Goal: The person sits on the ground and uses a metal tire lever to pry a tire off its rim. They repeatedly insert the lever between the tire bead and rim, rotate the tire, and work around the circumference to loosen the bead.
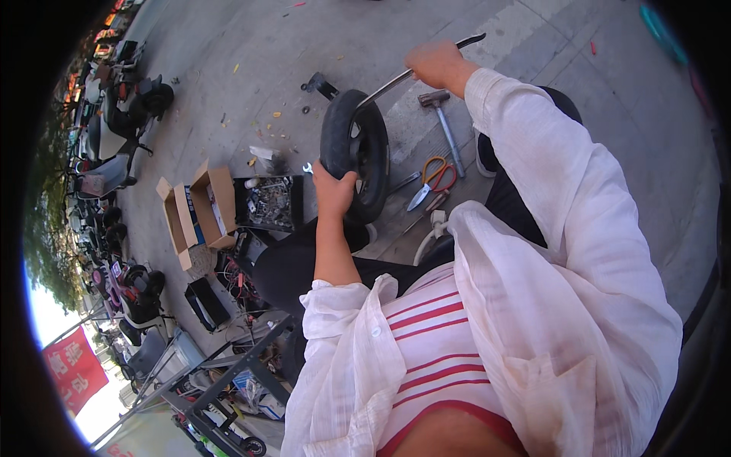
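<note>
A small black tyre on a wheel (pixel 340 137) stands upright on the ground between my legs. My left hand (pixel 335 189) is closed on its near left side, thumb on top. My right hand (pixel 438 65) grips a long metal tyre lever (pixel 390 86), whose far tip curves up beyond my fist. The lever's other end meets the upper edge of the tyre, at the rim; the exact contact is hidden. Right of the wheel lie a hammer (pixel 448 135) and scissors with orange-red handles (pixel 430 183). A wrench's end (pixel 308 167) shows beside my left hand.
Left of me sit an open cardboard box (pixel 181 217), a black tray of small metal parts (pixel 268 204) and a black bin (pixel 206 303). A dark metal part (pixel 320 85) lies beyond the wheel. Parked scooters (pixel 126 107) line the far left. A metal frame (pixel 228 392) stands lower left.
</note>
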Motion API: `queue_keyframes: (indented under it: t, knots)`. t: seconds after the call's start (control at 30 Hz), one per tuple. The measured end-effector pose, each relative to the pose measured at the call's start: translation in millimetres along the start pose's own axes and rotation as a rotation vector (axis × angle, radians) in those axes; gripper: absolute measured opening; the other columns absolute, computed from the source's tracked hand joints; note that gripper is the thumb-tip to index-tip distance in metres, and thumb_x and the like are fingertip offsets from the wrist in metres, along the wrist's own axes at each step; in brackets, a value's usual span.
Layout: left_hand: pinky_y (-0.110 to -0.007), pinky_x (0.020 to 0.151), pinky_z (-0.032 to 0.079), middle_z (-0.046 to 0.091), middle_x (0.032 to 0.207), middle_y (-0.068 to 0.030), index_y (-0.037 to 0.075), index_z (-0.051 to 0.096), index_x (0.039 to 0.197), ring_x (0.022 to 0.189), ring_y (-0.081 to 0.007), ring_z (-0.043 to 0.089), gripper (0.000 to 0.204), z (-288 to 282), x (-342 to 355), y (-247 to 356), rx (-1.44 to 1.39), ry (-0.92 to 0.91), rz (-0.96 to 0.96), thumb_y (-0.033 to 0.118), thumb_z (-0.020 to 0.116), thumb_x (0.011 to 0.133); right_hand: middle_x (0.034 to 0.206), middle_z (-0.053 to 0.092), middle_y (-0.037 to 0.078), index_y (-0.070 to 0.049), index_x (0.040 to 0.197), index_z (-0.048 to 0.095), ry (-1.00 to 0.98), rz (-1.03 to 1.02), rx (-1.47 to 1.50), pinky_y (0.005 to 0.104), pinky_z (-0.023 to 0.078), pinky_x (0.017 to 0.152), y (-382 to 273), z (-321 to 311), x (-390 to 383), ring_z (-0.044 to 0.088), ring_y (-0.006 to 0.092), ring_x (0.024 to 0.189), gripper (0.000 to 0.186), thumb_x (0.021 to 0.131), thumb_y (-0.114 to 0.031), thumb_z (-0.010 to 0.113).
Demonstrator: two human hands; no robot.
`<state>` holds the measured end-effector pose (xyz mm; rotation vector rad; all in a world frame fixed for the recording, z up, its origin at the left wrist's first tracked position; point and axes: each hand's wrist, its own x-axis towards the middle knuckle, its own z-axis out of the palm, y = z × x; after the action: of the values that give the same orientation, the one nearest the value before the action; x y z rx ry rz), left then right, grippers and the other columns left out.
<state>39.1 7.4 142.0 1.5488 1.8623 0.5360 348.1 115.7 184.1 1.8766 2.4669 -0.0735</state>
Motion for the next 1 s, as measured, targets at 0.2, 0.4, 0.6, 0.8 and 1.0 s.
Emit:
queue_keyframes:
  t: [0.2, 0.4, 0.6, 0.8, 1.0]
  knots:
    - [-0.047, 0.092, 0.045, 0.052, 0.118, -0.0309, -0.008, 0.046, 0.119, 0.107, -0.0453, 0.056, 0.080, 2.1, 5.9, -2.1, 0.141, -0.004, -0.041, 0.049, 0.077, 0.072, 0.092, 0.069, 0.013, -0.007, 0.098, 0.066, 0.363, 0.156, 0.449, 0.0430, 0.050, 0.075, 7.2, -34.7, 0.1, 0.066, 0.0322, 0.086, 0.031, 0.096, -0.035, 0.054]
    - [-0.047, 0.092, 0.046, 0.055, 0.118, -0.0279, -0.007, 0.049, 0.118, 0.108, -0.0433, 0.057, 0.080, 9.3, 4.4, 0.3, 0.167, -0.058, -0.043, 0.051, 0.078, 0.071, 0.091, 0.066, 0.019, -0.004, 0.102, 0.064, 0.603, 0.145, 1.047, 0.0430, 0.047, 0.075, -48.4, -32.4, 3.6, 0.062, 0.0372, 0.083, 0.031, 0.098, -0.032, 0.051]
    - [-0.038, 0.094, 0.046, 0.062, 0.115, -0.0290, -0.011, 0.043, 0.134, 0.110, -0.0364, 0.061, 0.090, 18.8, 0.5, 3.4, 0.054, 0.133, 0.236, 0.045, 0.079, 0.074, 0.094, 0.066, 0.019, -0.003, 0.105, 0.063, -0.270, -0.257, 0.405, 0.0449, 0.049, 0.082, -79.0, 24.6, 6.9, 0.063, 0.0400, 0.092, 0.021, 0.096, -0.019, 0.052]
    - [-0.038, 0.095, 0.045, 0.059, 0.123, -0.0276, -0.007, 0.044, 0.135, 0.113, -0.0352, 0.059, 0.086, 13.2, 4.9, 21.8, -0.117, -0.068, -0.016, 0.048, 0.077, 0.076, 0.096, 0.066, 0.017, -0.003, 0.103, 0.064, -0.208, -0.109, 0.434, 0.0433, 0.050, 0.083, -67.3, -56.9, -2.1, 0.063, 0.0380, 0.096, 0.022, 0.097, -0.021, 0.052]
    - [-0.036, 0.100, 0.042, 0.056, 0.128, -0.0274, -0.006, 0.043, 0.137, 0.117, -0.0335, 0.057, 0.089, 18.4, 17.3, 21.2, -0.113, -0.073, -0.022, 0.048, 0.077, 0.075, 0.087, 0.063, 0.018, -0.003, 0.096, 0.063, 0.191, -0.009, 0.589, 0.0445, 0.048, 0.077, -38.2, -73.3, 0.6, 0.062, 0.0367, 0.086, 0.028, 0.098, -0.028, 0.050]
